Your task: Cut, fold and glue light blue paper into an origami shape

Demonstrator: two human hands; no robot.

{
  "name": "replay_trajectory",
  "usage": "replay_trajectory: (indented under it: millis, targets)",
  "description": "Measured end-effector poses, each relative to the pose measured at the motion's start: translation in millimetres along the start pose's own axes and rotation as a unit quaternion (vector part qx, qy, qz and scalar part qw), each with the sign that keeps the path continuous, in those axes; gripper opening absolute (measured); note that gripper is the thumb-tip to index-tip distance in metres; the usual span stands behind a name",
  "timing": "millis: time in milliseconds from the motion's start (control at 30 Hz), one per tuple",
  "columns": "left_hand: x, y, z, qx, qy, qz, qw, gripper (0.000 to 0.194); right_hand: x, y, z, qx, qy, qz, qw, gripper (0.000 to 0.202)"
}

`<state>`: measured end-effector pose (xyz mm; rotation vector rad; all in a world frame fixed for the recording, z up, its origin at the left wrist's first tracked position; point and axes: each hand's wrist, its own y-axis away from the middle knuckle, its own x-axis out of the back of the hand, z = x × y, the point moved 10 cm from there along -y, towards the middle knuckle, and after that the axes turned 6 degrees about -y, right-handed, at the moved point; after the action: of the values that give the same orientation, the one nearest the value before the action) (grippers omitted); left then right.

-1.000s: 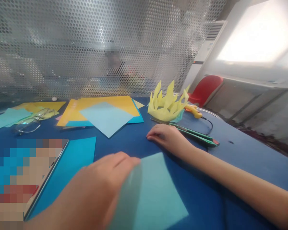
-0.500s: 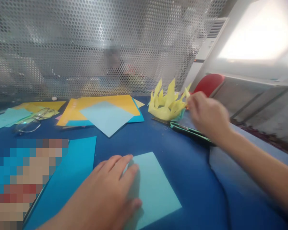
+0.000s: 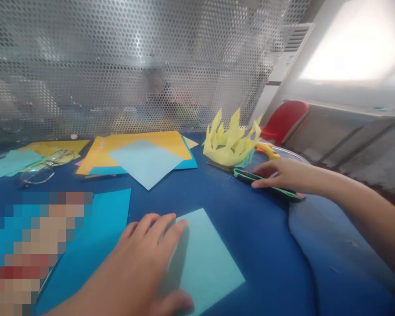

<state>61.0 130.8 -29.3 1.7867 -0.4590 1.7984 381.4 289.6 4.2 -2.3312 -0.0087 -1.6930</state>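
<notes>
My left hand point(image 3: 148, 254) lies with spread fingers on a pale green paper sheet point(image 3: 209, 256), covering its left side. On the right, my right hand point(image 3: 274, 172) is at a black-and-green-handled tool point(image 3: 283, 193). Thumb and forefinger straddle the handle, with a gap between their tips. A thin dark tip points left from the tool; its kind is unclear. Just behind stands a yellow folded-paper piece point(image 3: 228, 149) with tall pointed petals and some green at its base. Beyond my right hand is a yellow-orange object point(image 3: 268, 150), partly hidden.
Yellow-orange sheets point(image 3: 134, 140) lie at the back with a pale blue square point(image 3: 148, 164) on top. A blue sheet point(image 3: 108, 215) lies left of my left hand. Glasses point(image 3: 39, 173) rest near papers. A perforated metal screen point(image 3: 118, 57) borders the table; a red chair point(image 3: 288, 118) stands beyond.
My right hand has come down from beside the yellow paper piece to the black-and-green handle. The left hand and the pale green sheet have shifted slightly left in view.
</notes>
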Motion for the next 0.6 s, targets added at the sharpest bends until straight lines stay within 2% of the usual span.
replay_trajectory:
  millis: [67, 133, 167, 300, 433, 500, 600]
  targets:
    - [4.7, 0, -9, 0.018, 0.028, 0.032, 0.999, 0.08, -24, 6, -5, -0.001, 0.028, -0.105, 0.994, 0.021]
    - [6.5, 1, -20, 0.036, 0.068, 0.062, 0.995, 0.075, -32, 12, -11, -0.001, 0.046, -0.151, 0.987, 0.023]
    - [3.9, 2, -27, 0.056, 0.097, 0.059, 0.992, 0.072, -32, 14, -15, 0.0, 0.053, -0.163, 0.985, 0.023]
    - [-9.6, 1, -44, 0.143, 0.241, -0.014, 0.96, 0.054, -23, 16, -35, 0.022, 0.059, -0.179, 0.982, 0.023]
    - [-3.8, -5, -41, 0.17, 0.352, -0.055, 0.919, 0.019, -13, 13, -56, 0.067, 0.042, -0.188, 0.979, 0.028]
    - [1.9, -7, -40, 0.171, 0.362, -0.051, 0.915, 0.011, -10, 15, -66, 0.091, 0.025, -0.183, 0.979, 0.026]
    - [6.4, -7, -44, 0.176, 0.362, -0.027, 0.915, 0.013, -9, 19, -80, 0.119, -0.008, -0.172, 0.978, 0.021]
